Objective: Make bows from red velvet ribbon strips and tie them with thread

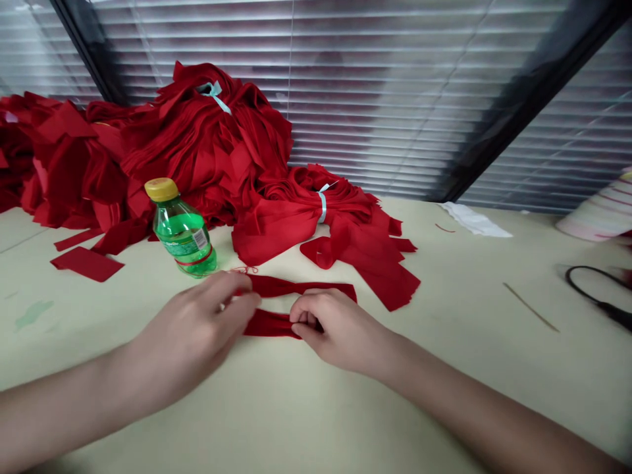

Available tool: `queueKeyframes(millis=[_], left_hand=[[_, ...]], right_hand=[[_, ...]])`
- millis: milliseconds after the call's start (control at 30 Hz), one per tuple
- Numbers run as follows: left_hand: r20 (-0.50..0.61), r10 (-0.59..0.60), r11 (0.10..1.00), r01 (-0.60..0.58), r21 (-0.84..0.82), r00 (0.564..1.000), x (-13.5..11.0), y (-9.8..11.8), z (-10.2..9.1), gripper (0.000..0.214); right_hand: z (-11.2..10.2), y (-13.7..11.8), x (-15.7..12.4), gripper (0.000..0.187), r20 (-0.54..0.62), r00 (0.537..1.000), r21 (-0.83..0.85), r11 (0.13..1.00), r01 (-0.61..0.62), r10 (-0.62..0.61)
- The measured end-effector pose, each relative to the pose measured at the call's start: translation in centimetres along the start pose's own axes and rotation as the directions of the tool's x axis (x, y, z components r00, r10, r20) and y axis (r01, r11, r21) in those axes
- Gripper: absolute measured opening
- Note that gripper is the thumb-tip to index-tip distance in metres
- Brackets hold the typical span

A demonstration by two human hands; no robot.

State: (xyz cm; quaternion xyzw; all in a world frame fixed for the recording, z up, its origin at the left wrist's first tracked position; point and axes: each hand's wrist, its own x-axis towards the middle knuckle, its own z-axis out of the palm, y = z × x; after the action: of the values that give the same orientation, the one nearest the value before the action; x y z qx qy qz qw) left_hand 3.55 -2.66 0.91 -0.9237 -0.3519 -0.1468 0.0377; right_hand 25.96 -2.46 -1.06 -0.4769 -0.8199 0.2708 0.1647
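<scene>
A long red fabric strip lies folded on the pale table, one layer behind the other. My left hand rests on its left end, fingers curled and pinching the cloth. My right hand is closed on the front fold of the same strip, fingertips tucked together. A loose red thread lies just behind the strip.
A green plastic bottle with a yellow cap stands behind my left hand. Tied bundles of red strips are heaped at the back left, loose pieces beside them. Black scissors and a thin stick lie at right.
</scene>
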Motion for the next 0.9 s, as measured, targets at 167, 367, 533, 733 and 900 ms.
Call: queueKeyframes(millis=[167, 367, 533, 733, 900], left_hand=[[0.276, 0.08, 0.96, 0.001, -0.28, 0.958, 3.1, 1.9, 0.9, 0.023], [0.317, 0.068, 0.946, 0.04, -0.32, 0.946, 3.6, 0.8, 2.3, 0.02], [0.354, 0.077, 0.957, 0.031, -0.289, 0.932, 2.9, -0.6, 1.5, 0.02], [0.371, 0.087, 0.968, 0.01, -0.252, 0.925, 1.5, -2.6, 0.4, 0.021], [0.377, 0.082, 0.966, 0.02, -0.259, 0.922, 1.2, -3.6, -0.1, 0.016]], right_hand=[[-0.1, -0.1, 0.0, 0.014, -0.009, 1.0, -0.004, 1.0, 0.008, -0.008], [-0.2, -0.2, 0.2, 0.014, 0.002, 1.0, -0.002, 1.0, 0.02, -0.02], [-0.2, -0.2, 0.0, 0.015, 0.01, 1.0, -0.001, 1.0, 0.012, -0.012], [0.0, 0.0, -0.1, 0.014, 0.011, 1.0, 0.005, 1.0, 0.011, -0.011], [-0.1, 0.0, -0.1, 0.014, 0.015, 1.0, 0.009, 1.0, 0.006, -0.006]])
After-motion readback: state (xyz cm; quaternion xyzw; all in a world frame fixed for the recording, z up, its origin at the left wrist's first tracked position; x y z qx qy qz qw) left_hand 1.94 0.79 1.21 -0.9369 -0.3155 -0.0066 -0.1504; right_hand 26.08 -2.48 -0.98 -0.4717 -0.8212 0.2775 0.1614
